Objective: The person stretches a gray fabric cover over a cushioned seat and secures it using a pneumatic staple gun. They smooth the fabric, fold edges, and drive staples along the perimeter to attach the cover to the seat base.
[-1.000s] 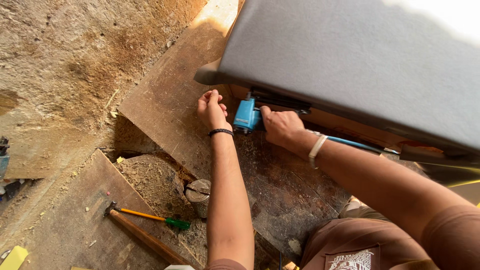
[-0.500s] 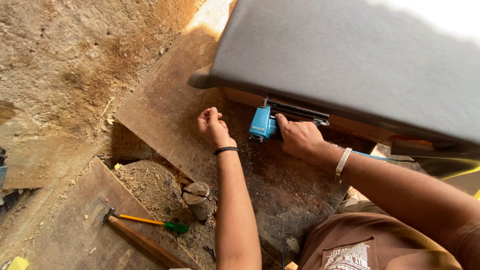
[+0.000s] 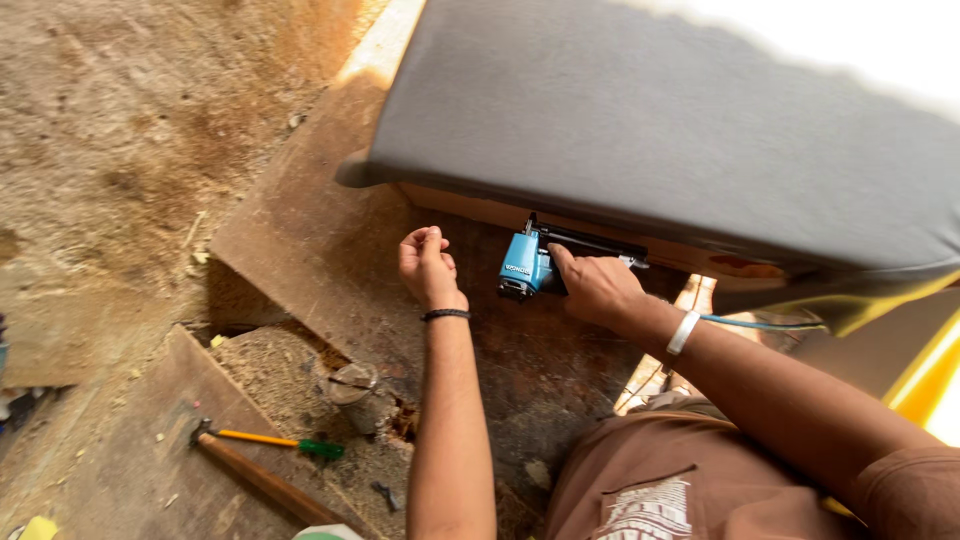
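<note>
Low in the frame, a hammer point(image 3: 262, 480) and a green-handled screwdriver point(image 3: 280, 442) lie on a wooden board point(image 3: 110, 450), both slanting down to the right. Just above them sits a small grey cup point(image 3: 353, 385) in sawdust; what it holds I cannot tell. At mid-frame, the right hand point(image 3: 598, 287) wraps tight around the blue staple gun point(image 3: 528, 266), its long black magazine running toward the right and its nose pressed up at the wooden edge under the grey cushion point(image 3: 680, 140). A thin blue hose point(image 3: 760, 323) trails right. Just left, the left hand point(image 3: 428, 265) is loosely curled, holding nothing, resting on the dark plywood sheet point(image 3: 310, 250).
</note>
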Demonstrator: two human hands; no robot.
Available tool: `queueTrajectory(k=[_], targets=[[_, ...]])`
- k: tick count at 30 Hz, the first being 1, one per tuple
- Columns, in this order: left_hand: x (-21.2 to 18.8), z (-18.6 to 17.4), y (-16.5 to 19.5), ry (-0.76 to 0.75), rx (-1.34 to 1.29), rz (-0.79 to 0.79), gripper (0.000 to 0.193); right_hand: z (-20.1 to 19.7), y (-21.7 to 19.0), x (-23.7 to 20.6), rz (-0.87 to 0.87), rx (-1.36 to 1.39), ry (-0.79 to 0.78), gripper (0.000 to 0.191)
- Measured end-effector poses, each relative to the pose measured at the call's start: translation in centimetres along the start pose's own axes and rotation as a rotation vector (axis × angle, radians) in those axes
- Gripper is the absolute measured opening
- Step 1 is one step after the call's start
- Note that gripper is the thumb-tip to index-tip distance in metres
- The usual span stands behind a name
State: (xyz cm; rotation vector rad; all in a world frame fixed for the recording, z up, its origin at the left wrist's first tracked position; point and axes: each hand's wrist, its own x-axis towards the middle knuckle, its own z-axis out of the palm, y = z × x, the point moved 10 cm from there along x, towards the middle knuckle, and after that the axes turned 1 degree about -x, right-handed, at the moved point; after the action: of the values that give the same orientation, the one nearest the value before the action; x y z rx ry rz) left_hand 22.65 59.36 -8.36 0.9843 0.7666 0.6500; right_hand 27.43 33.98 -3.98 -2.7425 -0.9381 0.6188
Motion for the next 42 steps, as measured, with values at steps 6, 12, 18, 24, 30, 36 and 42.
queueTrajectory(k=[6,12,18,24,30,36,42], targets=[[-4.3,2.3,-2.0,-0.091,0.076,-0.047,0.009,-3.6,7.1,-13.1,0.086,0.207,0.01,0.088],[-11.8,8.9,-8.3,-0.425,0.236,-0.24,0.009,-10.9,19.1,-21.5,0.243,0.424,0.004,0.084],[-20.5,15.8,-16.8,-0.828,0.676,-0.381,0.031,-20.1,32.0,-20.5,0.225,-0.125,0.086,0.086],[-26.9,23.9,-27.5,-0.984,0.722,-0.437,0.071,-26.0,37.4,-9.6,-0.237,-0.558,0.309,0.072],[-28.3,26.3,-29.6,-0.412,0.308,-0.206,0.081,-24.4,41.5,-3.6,-0.567,-0.193,0.448,0.061],[-25.7,25.3,-30.7,-0.139,0.286,-0.099,0.063,-22.2,42.3,-2.1,-0.56,-0.086,0.529,0.069],[-25.0,22.5,-31.0,0.064,0.208,-0.083,0.057,-21.6,41.3,-3.3,-0.552,-0.089,0.519,0.068]])
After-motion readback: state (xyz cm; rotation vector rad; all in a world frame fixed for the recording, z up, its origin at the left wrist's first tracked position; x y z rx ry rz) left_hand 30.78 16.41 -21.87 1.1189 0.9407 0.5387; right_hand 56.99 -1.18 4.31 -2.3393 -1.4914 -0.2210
